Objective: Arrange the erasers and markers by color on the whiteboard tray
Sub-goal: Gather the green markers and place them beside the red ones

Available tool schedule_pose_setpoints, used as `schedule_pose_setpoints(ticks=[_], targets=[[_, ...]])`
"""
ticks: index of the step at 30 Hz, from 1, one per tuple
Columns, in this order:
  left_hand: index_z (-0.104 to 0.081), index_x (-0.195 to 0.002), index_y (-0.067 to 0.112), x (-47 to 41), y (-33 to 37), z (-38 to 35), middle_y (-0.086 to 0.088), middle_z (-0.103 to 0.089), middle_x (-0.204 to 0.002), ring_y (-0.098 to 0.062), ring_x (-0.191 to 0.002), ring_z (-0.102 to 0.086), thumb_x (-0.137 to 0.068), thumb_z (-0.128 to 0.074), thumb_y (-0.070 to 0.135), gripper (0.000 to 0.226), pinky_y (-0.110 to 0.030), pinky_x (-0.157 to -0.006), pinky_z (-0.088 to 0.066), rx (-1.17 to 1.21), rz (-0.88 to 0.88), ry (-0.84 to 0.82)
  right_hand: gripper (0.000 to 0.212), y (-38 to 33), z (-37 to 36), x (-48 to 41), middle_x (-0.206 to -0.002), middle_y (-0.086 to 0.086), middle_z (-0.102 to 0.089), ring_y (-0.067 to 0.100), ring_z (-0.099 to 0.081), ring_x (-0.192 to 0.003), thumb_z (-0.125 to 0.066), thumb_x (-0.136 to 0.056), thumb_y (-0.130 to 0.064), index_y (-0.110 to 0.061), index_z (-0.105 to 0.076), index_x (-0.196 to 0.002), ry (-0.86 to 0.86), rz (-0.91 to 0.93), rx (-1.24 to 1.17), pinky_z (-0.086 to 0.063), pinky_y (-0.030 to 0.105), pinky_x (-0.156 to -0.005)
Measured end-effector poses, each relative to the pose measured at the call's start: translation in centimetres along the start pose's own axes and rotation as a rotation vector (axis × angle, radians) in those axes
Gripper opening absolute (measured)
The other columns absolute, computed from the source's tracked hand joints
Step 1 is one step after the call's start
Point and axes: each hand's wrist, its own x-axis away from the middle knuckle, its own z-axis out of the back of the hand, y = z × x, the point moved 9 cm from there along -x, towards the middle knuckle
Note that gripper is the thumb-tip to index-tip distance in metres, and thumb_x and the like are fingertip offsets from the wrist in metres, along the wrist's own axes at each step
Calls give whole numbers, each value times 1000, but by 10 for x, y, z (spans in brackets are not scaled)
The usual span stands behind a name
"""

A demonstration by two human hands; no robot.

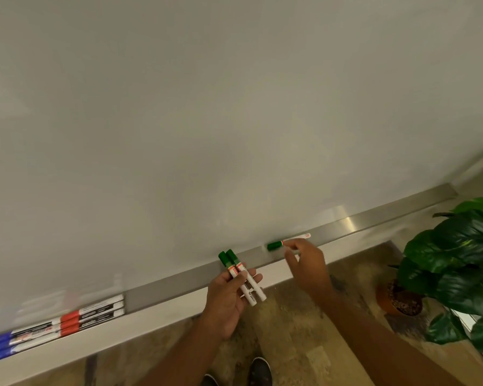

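Below whiteboard [234, 121], steel tray [179, 282]; plant [463, 268] right.

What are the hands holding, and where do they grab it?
The left hand holds two green markers around their white barrels, caps pointing up. The right hand has its fingertips at a third green marker in the tray; a grip cannot be told.

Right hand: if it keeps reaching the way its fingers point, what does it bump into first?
Most likely the single green marker lying on the tray; the right hand has its fingertips right at its barrel, though contact is unclear.
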Motion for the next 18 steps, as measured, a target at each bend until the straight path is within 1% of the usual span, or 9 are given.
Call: schedule_pose_setpoints(ticks=[1, 3, 6, 8, 11, 13, 15, 16, 18], targets=[[-64, -134, 2, 1, -1, 2, -23, -76, -123, -39, -115, -75, -105, -58, 2, 30, -68, -109, -49, -1, 0, 4, 21, 4, 1, -10, -113, 2, -73, 17, -68, -102, -61, -100, -21, -16, -71, -118, -12, -3, 63, -57, 39, -95], [-64, -134, 2, 3, -1, 5, -25, -75, -124, -40, -114, -75, -104, -59, 2, 31, -67, -109, -50, -3, -1, 7, 27, 10, 2, -27, -125, 5, -71, 26, -67, -111, -59, -100, -20, -16, -68, -126, -72, 11, 245, -53, 44, -102], [-64, -133, 1, 5, 0, 8, -27, -73, -126, -40, -114, -75, -104, -58, 0, 30, -68, -110, -49, -7, -5, 14, 34, 13, -8, -42, -133, 2, -67, 25, -63, -117, -57, -98, -15, -21, -64, -131, -206, 139, 619, -48, 43, -103], [-65, -133, 1, 7, 2, 12, -28, -72, -128, -41, -115, -74, -104, -57, 0, 30, -68, -110, -49, -11, -10, 22, 38, 16, -16, -46, -134, -2, -65, 22, -61, -120, -55, -96, -11, -24, -63, -131, -268, 199, 753, -45, 40, -103], [-65, -132, 1, 10, 4, 16, -28, -71, -128, -40, -116, -74, -104, -58, 1, 29, -67, -109, -50, -30, -21, 34, 29, 17, -24, -48, -129, -5, -66, 21, -59, -117, -55, -98, -17, -28, -66, -122, -302, 259, 854, -44, 39, -102], [-66, -131, 1, 13, 6, 18, -28, -71, -127, -39, -116, -74, -103, -59, 1, 29, -66, -108, -51, -44, -27, 42, 21, 14, -28, -50, -123, -5, -67, 21, -59, -114, -56, -99, -28, -29, -67, -117, -313, 293, 880, -43, 38, -101], [-66, -130, 0, 15, 7, 21, -26, -72, -125, -39, -115, -75, -103, -60, 1, 28, -65, -107, -52, -54, -32, 50, 21, 9, -31, -51, -119, -5, -68, 21, -59, -111, -58, -98, -36, -29, -68, -116, -324, 314, 873, -42, 38, -100], [-66, -130, -1, 16, 8, 22, -26, -73, -123, -39, -115, -75, -103, -60, 1, 28, -65, -107, -52, -56, -35, 55, 21, 7, -33, -51, -119, -5, -67, 21, -59, -111, -59, -98, -36, -28, -68, -116, -322, 322, 871, -42, 38, -99], [-66, -130, -2, 16, 10, 24, -25, -74, -120, -38, -114, -75, -103, -60, 0, 27, -65, -106, -53, -57, -42, 63, 20, 1, -34, -48, -118, -4, -66, 21, -59, -110, -59, -98, -26, -27, -66, -116, -289, 338, 865, -43, 37, -98]])
